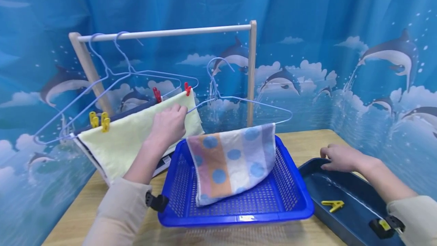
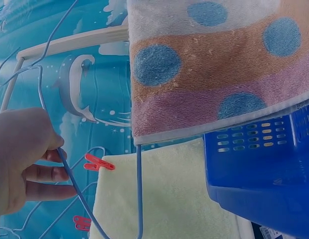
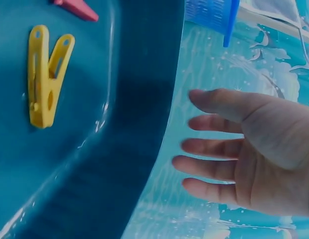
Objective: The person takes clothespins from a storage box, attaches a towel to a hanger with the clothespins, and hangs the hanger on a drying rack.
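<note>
My left hand (image 1: 169, 123) grips the left arm of a blue wire hanger (image 1: 235, 98); in the left wrist view the thumb and fingers close round its wire (image 2: 70, 172). A striped towel with blue dots (image 1: 235, 155) drapes over the hanger's lower bar, above a blue plastic basket (image 1: 235, 219). On the right, my right hand (image 1: 345, 157) hovers at the far rim of a dark tray (image 1: 327, 223), fingers spread and holding nothing in the right wrist view. A yellow clothespin (image 1: 332, 205) lies in the tray, and a red clothespin (image 3: 77, 8) shows beside it in that view.
A rack with a metal rail (image 1: 164, 32) and wooden posts (image 1: 252, 71) stands behind. Two hangers hang at its left, with a pale yellow towel (image 1: 136, 136) and a dark cloth held by yellow (image 1: 105, 122) and red clothespins (image 1: 187, 89). A dolphin-print curtain surrounds the wooden table (image 1: 307, 145).
</note>
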The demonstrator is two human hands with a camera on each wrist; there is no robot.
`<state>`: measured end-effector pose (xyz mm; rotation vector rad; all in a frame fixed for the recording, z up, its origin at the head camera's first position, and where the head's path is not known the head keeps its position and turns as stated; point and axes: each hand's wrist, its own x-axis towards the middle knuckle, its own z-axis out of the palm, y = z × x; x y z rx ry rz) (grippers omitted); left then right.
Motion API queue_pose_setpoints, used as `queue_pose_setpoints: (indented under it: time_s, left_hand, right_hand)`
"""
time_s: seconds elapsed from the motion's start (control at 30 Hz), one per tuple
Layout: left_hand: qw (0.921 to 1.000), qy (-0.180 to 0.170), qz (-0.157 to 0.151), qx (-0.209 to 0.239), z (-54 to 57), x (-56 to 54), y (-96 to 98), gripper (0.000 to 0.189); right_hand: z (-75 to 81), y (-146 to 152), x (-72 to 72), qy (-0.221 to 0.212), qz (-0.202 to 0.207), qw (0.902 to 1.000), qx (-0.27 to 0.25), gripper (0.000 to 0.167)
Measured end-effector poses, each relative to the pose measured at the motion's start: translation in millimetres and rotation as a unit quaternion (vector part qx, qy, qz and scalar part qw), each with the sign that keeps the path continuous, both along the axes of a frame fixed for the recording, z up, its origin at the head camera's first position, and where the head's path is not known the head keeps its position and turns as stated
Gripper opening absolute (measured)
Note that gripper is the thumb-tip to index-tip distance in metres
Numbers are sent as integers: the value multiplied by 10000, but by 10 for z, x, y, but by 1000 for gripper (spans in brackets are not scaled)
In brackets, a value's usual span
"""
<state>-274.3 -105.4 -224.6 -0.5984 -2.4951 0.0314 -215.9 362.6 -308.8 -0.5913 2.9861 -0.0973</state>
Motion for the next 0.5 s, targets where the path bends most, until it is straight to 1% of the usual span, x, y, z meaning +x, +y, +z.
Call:
queue_pose_setpoints:
  time_s: [0.1,0.2,0.37,0.5]
  left_hand:
    - [10000,-43,22,-1,0,-2,-7,16]
    - [10000,-53,24,11,-2,-5,-14,16]
    - [10000,-20,-4,-13,-11,-10,-15,15]
    - [10000,-11,-32,-32,-19,-14,-7,13]
  right_hand:
    - [-22,35,13,-392,94,9992,-23,26]
    - [-60,33,29,-642,47,9979,-113,27]
    - [-144,-30,39,-760,54,9970,-99,26]
    - [-232,-68,12,-711,55,9974,-40,24]
